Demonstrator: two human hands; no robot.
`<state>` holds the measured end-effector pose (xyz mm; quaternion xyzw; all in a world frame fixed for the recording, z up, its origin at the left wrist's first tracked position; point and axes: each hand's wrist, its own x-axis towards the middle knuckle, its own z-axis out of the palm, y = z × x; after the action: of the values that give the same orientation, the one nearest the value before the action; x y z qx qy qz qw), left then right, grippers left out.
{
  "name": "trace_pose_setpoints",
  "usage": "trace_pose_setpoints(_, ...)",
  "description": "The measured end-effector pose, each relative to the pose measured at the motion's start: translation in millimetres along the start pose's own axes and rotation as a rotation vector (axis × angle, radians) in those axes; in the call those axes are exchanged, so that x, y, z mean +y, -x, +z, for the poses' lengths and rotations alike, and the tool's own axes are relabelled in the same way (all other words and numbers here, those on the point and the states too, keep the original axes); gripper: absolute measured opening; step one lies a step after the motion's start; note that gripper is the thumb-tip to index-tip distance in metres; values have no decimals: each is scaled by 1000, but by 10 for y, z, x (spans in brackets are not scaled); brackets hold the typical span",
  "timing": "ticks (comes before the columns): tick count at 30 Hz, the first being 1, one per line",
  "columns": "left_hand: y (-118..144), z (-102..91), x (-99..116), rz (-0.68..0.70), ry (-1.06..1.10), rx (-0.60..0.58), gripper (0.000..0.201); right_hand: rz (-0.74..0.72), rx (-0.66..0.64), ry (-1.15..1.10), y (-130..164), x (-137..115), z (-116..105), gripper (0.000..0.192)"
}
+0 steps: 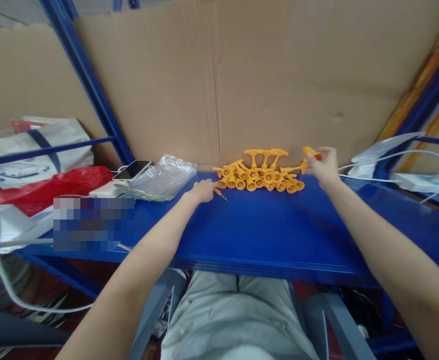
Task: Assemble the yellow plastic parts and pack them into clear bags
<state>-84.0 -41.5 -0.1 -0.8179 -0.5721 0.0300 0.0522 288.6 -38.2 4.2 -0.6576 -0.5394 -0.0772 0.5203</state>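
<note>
A heap of several orange plastic T-shaped pieces (260, 176) lies at the back of the blue shelf (272, 230), against a cardboard wall. My left hand (203, 191) rests on the shelf just left of the heap, its fingertips pinching a small orange piece with a metal screw tip (221, 194). My right hand (324, 165) is raised at the right end of the heap and holds one orange piece (311, 151) between its fingers.
A clear plastic bag (164, 176), a phone (132, 169) on a white box, and a red bag (46, 189) lie to the left. White cables and a power strip (422, 182) sit at the right. Cardboard (242, 80) closes the back.
</note>
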Motion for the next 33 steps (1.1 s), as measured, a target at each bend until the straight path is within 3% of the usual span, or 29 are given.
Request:
trace_pose_setpoints(3,-10,1,-28,-35,4,-22,61,92,-90,-43,103,-25,29,45)
trace_pose_setpoints(6,-19,-17,-71,-55,1,-35,55,49,-160,-23,146,-82,4,44)
trace_pose_setpoints(11,7,-70,-124,-24,-12,19,40,-150,-231,108,235,-192,-35,36)
trace_pose_setpoints(20,17,-123,-39,11,195,301,39,-532,-385,39,417,-327,73,33)
trace_pose_setpoints(26,-12,-74,82,64,290,351,34,-634,-524,-34,585,-481,131,30)
trace_pose_setpoints(33,-6,-68,117,87,298,354,34,-674,-556,-55,674,-579,141,26)
